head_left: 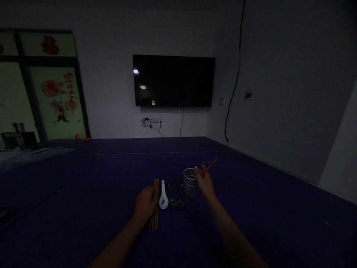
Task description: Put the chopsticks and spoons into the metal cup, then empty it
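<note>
Several wooden chopsticks (154,221) lie side by side on the dark blue surface. My left hand (145,203) rests over them, its curled fingers closed at their upper part. To their right is a white soup spoon (163,201) with a blue mark in its bowl. Beyond it lie two metal spoons (172,201) (180,204), handles pointing away from me. A round silvery metal cup (191,189) stands upright to the right of the spoons. Against its right side, my right hand (206,184) grips a wooden chopstick (212,165), which slants up to the right.
The dark blue surface (117,167) stretches to the far wall, where a television (174,81) hangs above sockets. Clear plastic wrap (36,155) and a dark holder (21,139) are at far left. Small orange items (87,139) sit near the door. A black cable (232,95) runs down the right wall.
</note>
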Demonstrator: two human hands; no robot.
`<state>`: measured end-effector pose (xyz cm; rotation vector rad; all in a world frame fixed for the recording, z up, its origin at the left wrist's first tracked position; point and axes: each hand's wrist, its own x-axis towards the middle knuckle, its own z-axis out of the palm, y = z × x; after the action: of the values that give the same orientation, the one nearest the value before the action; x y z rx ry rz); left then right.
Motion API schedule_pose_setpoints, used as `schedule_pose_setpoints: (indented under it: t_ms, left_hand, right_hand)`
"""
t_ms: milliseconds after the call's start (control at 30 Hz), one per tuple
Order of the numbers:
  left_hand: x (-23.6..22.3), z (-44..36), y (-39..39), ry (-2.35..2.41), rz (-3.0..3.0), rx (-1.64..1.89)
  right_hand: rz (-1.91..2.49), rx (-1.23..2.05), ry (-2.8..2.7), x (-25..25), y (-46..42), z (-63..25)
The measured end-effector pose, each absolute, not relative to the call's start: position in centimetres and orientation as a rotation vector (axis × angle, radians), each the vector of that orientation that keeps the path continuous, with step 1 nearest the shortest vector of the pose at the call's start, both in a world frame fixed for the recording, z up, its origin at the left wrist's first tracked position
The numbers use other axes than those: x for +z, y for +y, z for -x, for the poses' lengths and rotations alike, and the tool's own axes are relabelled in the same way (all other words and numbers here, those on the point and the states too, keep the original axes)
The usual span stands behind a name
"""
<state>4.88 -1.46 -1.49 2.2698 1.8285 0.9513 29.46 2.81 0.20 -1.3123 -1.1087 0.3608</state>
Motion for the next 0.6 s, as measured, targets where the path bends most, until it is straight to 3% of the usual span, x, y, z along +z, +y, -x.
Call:
schedule_pose_setpoints:
  t_ms: [167, 367, 467, 600]
  left_hand:
    - [-1.3, -4.6, -1.3, 1.923, -2.202, 0.942]
    - [-1.0, -4.3, -1.4, 2.017, -2.127, 0.884]
    - [-0.9, -4.3, -1.3, 2.048, -2.108, 0.833]
    - [-1.0, -4.3, -1.2, 2.059, -2.091, 0.802]
  right_hand:
    - [1.307, 0.305, -1.016, 0.7, 1.8, -29.2]
    - [1.301, -0.279, -0.833, 2.8, -1.4, -28.1]
    - [1.192, -0.447, -0.960, 3.7, -3.2, -26.9]
    - [1.081, -0.370, -1.457, 3.6, -4.6, -24.5]
